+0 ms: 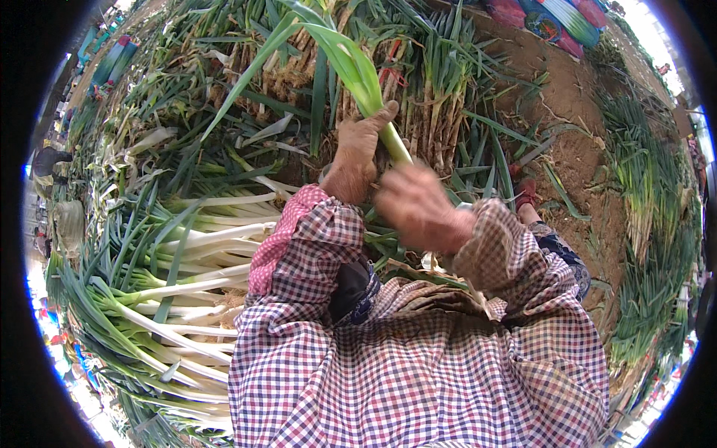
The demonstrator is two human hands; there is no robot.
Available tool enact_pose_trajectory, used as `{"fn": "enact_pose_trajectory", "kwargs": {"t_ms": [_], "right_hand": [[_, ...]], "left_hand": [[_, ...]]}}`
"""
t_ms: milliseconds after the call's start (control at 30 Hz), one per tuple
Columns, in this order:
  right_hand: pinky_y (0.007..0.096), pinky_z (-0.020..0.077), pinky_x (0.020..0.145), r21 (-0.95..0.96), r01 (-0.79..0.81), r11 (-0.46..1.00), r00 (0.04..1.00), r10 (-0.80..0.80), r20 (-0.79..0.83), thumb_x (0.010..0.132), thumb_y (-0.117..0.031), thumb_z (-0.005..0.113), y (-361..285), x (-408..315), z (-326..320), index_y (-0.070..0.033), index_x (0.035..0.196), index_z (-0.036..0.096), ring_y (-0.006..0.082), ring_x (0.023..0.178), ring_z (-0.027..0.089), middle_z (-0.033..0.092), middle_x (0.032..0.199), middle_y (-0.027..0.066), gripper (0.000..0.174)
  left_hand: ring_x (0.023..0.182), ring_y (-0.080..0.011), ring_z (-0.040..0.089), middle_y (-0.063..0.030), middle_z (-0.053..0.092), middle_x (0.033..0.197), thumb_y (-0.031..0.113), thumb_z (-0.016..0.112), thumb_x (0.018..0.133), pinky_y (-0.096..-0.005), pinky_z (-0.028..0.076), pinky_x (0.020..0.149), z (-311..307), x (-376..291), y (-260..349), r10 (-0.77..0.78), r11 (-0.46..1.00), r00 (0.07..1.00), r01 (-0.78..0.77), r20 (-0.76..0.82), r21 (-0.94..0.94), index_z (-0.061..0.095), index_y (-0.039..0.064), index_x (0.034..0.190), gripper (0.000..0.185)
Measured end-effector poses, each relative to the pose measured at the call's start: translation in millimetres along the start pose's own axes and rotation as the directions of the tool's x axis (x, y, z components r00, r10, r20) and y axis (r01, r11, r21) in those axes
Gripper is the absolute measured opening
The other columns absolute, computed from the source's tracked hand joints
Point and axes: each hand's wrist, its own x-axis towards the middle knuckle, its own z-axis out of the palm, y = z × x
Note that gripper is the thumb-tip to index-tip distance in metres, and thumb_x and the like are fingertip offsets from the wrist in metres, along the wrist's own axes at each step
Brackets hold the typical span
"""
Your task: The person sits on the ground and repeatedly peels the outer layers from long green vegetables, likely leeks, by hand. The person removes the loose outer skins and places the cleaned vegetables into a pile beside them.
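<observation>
My left hand [358, 148] is closed around a long green onion [397, 144], just below where its broad green leaves fan out. The thumb lies across the stalk, and the leaves point up and away from me. Blurred by motion, my right hand [420, 207] is curled over the lower part of the same stalk. Its fingers are too smeared to show their grip, and they hide the stalk below. Beside my left sleeve lies a pile of long onions with clean white stalks [193, 283], leaves pointing left.
Onions with brown, rooty stalks [442, 117] lie ahead, some tied with red string [394, 75]. A knife-like blade [538, 150] rests on the soil near my red shoe [525, 193]. More onions [644, 185] line the right side. Wrapped bundles [566, 17] lie at the far right.
</observation>
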Motion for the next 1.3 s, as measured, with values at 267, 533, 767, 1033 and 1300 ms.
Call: {"fn": "enact_pose_trajectory", "kwargs": {"t_ms": [267,533,767,1033,1300], "right_hand": [[0.0392,0.0457,0.068,0.788,-0.351,0.505,0.891,-0.078,0.447,0.079,-0.012,0.06,-27,-87,29,0.001,0.083,0.054,0.0297,0.073,0.057,0.054,0.075,0.0163,0.015],[0.0274,0.0494,0.069,0.274,-0.959,0.069,0.256,0.625,0.737,0.074,-0.005,0.066,54,-245,54,-0.001,0.099,0.067,0.0157,0.077,0.061,0.066,0.082,0.0086,0.025],[0.0401,0.0455,0.068,0.35,-0.496,0.795,0.868,0.454,0.2,0.085,-0.025,0.058,4,-162,34,-0.004,0.092,0.057,0.0275,0.074,0.057,0.055,0.075,0.012,0.022],[0.0409,0.0471,0.06,0.017,-0.364,0.931,0.926,0.364,-0.103,0.087,-0.024,0.06,23,-21,18,0.002,0.106,0.048,0.0327,0.065,0.056,0.055,0.085,0.015,0.034],[0.0307,0.0401,0.045,0.829,-0.371,0.417,0.884,0.432,0.178,0.094,-0.019,0.052,13,-30,18,0.001,0.083,0.054,0.0148,0.047,0.049,0.054,0.058,0.0083,0.023]], "left_hand": [[0.058,-0.0231,0.055,-0.0086,0.05,0.068,0.017,0.067,0.082,-0.0418,0.053,0.058,-12,8,24,-0.026,0.94,0.975,-0.052,-0.221,-0.338,0.048,0.002,0.097,0.029],[0.049,-0.014,0.044,-0.0029,0.042,0.063,0.029,0.057,0.089,-0.0313,0.038,0.043,-58,9,59,0.251,0.799,0.844,-0.457,-0.474,-0.39,0.039,0.009,0.078,0.03],[0.049,-0.0144,0.043,-0.0027,0.042,0.063,0.028,0.059,0.087,-0.032,0.038,0.044,-56,10,50,0.264,0.805,0.814,-0.481,-0.517,-0.347,0.041,0.008,0.082,0.027],[0.052,-0.0147,0.042,-0.0024,0.042,0.065,0.012,0.062,0.086,-0.0319,0.038,0.047,-37,3,40,0.1,0.849,0.899,-0.3,-0.426,-0.434,0.045,0.006,0.091,0.018],[0.049,-0.012,0.042,-0.0017,0.042,0.065,0.009,0.06,0.085,-0.0283,0.036,0.042,-51,-2,48,0.134,0.867,0.975,-0.201,-0.175,-0.457,0.041,0.008,0.089,0.02]]}}
